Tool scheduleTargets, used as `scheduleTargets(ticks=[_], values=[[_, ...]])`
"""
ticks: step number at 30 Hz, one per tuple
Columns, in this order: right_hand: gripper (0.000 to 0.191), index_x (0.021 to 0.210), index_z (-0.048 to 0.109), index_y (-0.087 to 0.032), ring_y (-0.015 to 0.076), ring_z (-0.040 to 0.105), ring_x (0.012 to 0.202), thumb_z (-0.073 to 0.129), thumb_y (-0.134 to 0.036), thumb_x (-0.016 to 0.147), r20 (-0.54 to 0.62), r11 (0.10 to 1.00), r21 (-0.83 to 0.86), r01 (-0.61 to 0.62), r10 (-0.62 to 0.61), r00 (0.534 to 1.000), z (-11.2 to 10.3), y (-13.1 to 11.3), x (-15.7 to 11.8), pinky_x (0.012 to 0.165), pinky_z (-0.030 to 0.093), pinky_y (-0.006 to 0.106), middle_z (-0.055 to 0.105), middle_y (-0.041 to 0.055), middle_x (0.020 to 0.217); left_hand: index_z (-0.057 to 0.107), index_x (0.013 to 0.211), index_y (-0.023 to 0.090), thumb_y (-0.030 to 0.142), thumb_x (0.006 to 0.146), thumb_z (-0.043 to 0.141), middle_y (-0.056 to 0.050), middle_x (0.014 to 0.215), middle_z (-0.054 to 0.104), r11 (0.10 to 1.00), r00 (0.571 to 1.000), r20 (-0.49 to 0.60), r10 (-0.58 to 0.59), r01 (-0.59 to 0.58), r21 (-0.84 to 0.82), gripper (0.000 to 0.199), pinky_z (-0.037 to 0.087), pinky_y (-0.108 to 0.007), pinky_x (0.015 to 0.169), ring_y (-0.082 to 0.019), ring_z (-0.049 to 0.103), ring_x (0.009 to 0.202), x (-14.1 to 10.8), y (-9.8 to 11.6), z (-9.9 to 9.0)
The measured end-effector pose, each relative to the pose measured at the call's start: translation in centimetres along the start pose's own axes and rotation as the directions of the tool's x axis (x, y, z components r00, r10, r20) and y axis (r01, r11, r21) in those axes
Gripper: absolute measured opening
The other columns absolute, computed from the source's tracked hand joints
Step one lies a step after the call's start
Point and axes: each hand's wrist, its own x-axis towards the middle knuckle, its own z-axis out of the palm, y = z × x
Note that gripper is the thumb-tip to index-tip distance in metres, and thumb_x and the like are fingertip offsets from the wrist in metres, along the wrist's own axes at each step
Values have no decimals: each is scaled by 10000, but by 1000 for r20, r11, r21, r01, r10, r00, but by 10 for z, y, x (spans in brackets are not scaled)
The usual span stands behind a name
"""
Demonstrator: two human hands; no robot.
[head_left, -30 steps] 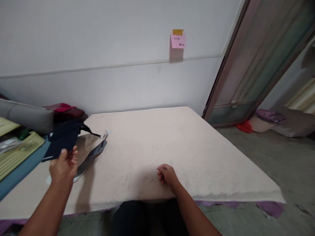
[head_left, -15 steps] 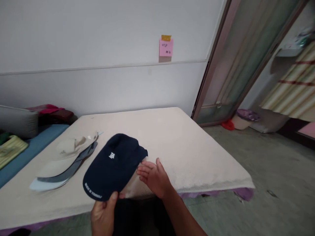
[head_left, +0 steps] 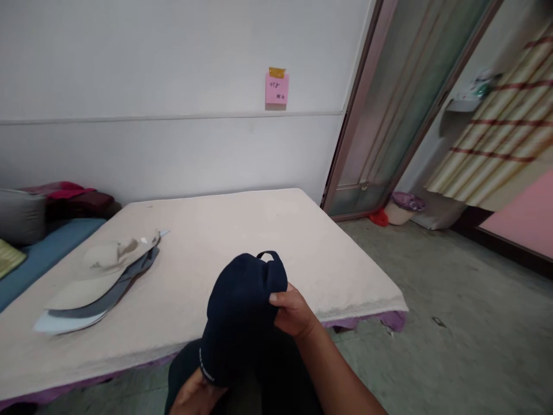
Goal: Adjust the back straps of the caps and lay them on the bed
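A navy baseball cap is held over my lap at the bed's near edge, its strap loop pointing up and away. At the lower left, my left hand is closed on the brim, where white lettering runs along the edge. My right hand grips the back of the cap, its thumb on the outside and its other fingers mostly hidden. To the left, a stack of caps lies on the bed, with a beige one on top, a grey one below and a pale blue one at the bottom.
The bed has a cream cover and stands against a white wall. A pink note is taped there. A grey pillow lies at far left. Right of the bed are a sliding door and a waste bin.
My right hand was open beside the cap and is now closed on its back. The cap has moved right and nearer to me, turning so its brim points down. The view has shifted right.
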Motion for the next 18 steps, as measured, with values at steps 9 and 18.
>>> scheduleTargets(ticks=[9, 18], values=[[447, 886, 726, -172, 121, 613, 656, 878, -166, 466, 187, 973, -223, -54, 97, 977, 31, -8, -24, 660, 486, 231, 701, -7, 748, 720, 993, 209, 423, 804, 633, -79, 1113, 737, 776, 963, -38, -268, 192, -601, 299, 422, -413, 1022, -284, 594, 1168, 24, 40, -4], [366, 856, 716, -123, 151, 618, 633, 819, -183, 510, 146, 939, -315, -141, 195, 970, 40, -20, 4, 630, 499, 257, 700, 32, 740, 739, 908, 177, 519, 803, 601, -71, 764, 744, 773, 982, 170, -82, 170, -611, 384, 544, -348, 732, -243, 691, 735, 14, 134, -5]])
